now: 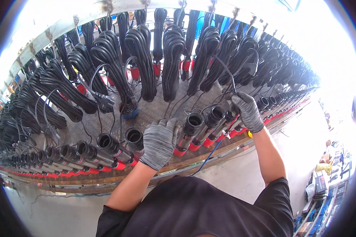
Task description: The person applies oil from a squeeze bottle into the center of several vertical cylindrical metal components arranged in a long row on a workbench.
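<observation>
My left hand (159, 144), in a grey striped glove, is at the front row of cylindrical pumps, between a black-topped pump (134, 136) and a silver pump (190, 128). Its fingers are bent and close together; what lies under them is hidden. Farther right and higher, my right hand (247, 111), gloved alike, is closed around a black cable (227, 71) that runs up to a hanging coil (245, 55). Just below this hand, a thin red piece with a silver tip (227, 135) lies against the pumps, and a blue line (209, 157) trails down from it.
Many black cable coils (173, 65) hang in rows from a metal rail (79, 17). Pumps with red bases line the curved bench edge (87, 179). Behind my left hand stands a blue container (129, 113). Loose plugs (105, 103) dangle at left. Boxes (321, 183) sit at far right.
</observation>
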`<state>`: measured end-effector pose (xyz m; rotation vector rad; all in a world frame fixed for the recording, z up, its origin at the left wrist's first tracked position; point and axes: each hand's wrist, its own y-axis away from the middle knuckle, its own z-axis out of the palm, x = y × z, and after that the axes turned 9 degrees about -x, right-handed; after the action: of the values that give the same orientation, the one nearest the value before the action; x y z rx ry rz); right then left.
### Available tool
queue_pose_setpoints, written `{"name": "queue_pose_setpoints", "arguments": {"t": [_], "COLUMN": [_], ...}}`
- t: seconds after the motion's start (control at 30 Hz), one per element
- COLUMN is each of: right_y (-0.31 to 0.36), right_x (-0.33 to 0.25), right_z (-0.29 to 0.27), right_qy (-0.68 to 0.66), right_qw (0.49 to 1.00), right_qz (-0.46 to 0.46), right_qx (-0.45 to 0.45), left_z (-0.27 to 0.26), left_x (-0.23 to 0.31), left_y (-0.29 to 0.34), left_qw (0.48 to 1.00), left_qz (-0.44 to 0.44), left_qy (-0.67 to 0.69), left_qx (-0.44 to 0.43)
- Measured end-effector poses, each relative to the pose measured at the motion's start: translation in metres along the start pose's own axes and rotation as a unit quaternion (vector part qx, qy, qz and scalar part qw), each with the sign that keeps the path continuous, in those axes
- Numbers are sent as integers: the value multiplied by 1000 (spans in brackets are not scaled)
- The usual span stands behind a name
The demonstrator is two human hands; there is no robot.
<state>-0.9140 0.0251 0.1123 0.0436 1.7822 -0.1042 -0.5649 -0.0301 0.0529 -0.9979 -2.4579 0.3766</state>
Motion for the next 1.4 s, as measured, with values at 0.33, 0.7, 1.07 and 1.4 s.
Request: {"name": "queue_pose_setpoints", "arguments": {"t": [0.33, 0.7, 1.07, 1.4], "right_y": [-10, -150, -31, 4], "right_x": [-19, -64, -92, -87], "right_z": [-15, -71, -31, -48], "right_qy": [234, 405, 12, 28], "right_qw": [969, 885, 994, 995], "right_qz": [24, -214, 61, 59], "right_qx": [-78, 79, -93, -79], "left_z": [-10, -3, -1, -1], "left_x": [3, -9, -6, -7], "left_y": [-4, -3, -2, 0], "left_qw": [999, 998, 997, 996], "left_qz": [6, 63, 73, 70], "left_qy": [1, 27, 24, 26], "left_qx": [-40, 10, 23, 44]}}
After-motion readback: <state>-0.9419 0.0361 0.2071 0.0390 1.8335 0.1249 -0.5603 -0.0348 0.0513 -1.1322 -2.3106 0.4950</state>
